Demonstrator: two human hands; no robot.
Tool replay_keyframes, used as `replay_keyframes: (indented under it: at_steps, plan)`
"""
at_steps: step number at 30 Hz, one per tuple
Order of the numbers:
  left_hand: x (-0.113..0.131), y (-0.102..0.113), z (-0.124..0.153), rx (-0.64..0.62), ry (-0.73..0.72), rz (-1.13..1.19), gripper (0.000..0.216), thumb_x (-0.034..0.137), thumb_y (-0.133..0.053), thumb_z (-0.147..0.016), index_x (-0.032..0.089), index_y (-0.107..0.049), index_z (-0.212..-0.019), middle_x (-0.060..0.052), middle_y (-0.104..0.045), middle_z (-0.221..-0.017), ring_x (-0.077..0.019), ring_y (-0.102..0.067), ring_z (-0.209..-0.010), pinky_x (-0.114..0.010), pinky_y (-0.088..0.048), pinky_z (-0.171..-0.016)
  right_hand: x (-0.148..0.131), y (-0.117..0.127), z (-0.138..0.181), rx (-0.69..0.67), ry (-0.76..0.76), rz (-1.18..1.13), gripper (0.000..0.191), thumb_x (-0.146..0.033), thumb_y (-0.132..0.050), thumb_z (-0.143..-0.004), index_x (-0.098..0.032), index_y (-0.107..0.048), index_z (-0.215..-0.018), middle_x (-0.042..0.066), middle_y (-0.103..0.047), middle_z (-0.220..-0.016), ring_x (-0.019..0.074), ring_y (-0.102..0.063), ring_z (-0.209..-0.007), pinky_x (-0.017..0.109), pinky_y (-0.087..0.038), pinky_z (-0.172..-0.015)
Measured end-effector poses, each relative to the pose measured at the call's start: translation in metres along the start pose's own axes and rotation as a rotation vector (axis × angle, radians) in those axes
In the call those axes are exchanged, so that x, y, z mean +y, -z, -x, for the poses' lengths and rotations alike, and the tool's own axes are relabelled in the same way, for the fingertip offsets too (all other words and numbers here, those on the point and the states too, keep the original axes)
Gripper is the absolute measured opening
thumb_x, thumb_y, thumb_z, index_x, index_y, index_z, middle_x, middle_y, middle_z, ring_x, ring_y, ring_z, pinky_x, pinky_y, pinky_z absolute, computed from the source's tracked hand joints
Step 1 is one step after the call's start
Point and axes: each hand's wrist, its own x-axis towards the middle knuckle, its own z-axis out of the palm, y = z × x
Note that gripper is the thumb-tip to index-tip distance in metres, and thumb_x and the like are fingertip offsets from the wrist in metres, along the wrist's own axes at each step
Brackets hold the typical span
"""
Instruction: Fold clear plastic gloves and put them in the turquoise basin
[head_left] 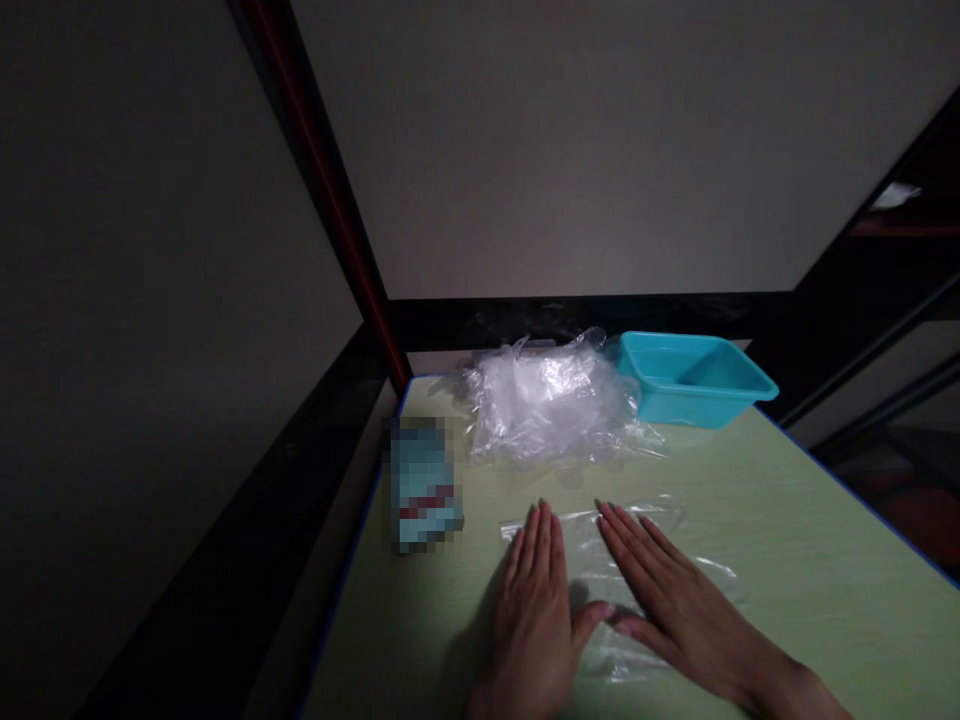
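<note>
A clear plastic bag (pixel 600 550) lies spread on the pale green table, its edges catching the light. My left hand (pixel 536 610) rests flat on its left side, fingers stretched forward and thumb out to the right. On the right side of the bag lies my right hand (pixel 671 605), also flat, with its fingers angled toward the far left. The two thumbs nearly meet over the middle of the bag. Neither hand grips anything. Parts of the bag are hidden beneath both palms.
Beyond the hands sits a heap of clear plastic bags (pixel 555 395). A turquoise plastic basin (pixel 694 400) stands beside it at the table's back right. A blurred-out item (pixel 425 490) lies at the left edge. Walls close off the table (pixel 810 560) at the back and left.
</note>
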Motion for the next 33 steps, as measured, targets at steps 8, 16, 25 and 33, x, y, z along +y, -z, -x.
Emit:
replay_keyframes:
  at_steps: [8,16,25,33]
  plan:
    - [-0.033,0.009,0.014,0.038,0.052,-0.125,0.072,0.040,-0.052,-0.081,0.004,-0.023,-0.136,-0.017,-0.017,-0.143,-0.0266,-0.016,-0.132,-0.043,-0.028,-0.105,0.000,0.001,0.000,-0.022,-0.008,0.001,0.079,-0.052,-0.040,-0.085,-0.008,-0.005,-0.142,0.016,-0.013,-0.146,0.0289,-0.014,-0.133,0.048,-0.027,-0.105]
    - [-0.048,0.004,0.020,0.159,0.045,-0.075,0.072,0.034,-0.047,-0.083,0.007,-0.011,-0.139,-0.017,-0.016,-0.145,-0.0254,-0.013,-0.133,-0.044,-0.028,-0.105,-0.001,0.002,0.000,-0.014,-0.024,-0.025,0.080,-0.052,-0.040,-0.086,-0.008,-0.001,-0.142,0.016,-0.012,-0.146,0.0282,-0.013,-0.133,0.049,-0.026,-0.104]
    - [-0.046,0.011,0.033,0.075,-0.067,-0.019,0.070,0.030,-0.047,-0.085,0.016,-0.007,-0.141,-0.009,-0.013,-0.147,-0.0226,-0.013,-0.134,-0.041,-0.028,-0.106,-0.001,0.022,0.005,-0.068,-0.036,-0.016,0.081,-0.054,-0.038,-0.086,-0.011,0.000,-0.142,0.014,-0.014,-0.146,0.0289,-0.014,-0.133,0.051,-0.025,-0.104]
    - [-0.044,0.009,0.032,0.029,-0.048,-0.090,0.070,0.031,-0.050,-0.083,0.009,-0.015,-0.140,-0.012,-0.016,-0.145,-0.0243,-0.018,-0.133,-0.042,-0.031,-0.105,-0.004,0.009,0.018,-0.041,-0.064,0.031,0.082,-0.052,-0.039,-0.086,-0.009,0.002,-0.142,0.017,-0.016,-0.146,0.0297,-0.017,-0.132,0.049,-0.032,-0.101]
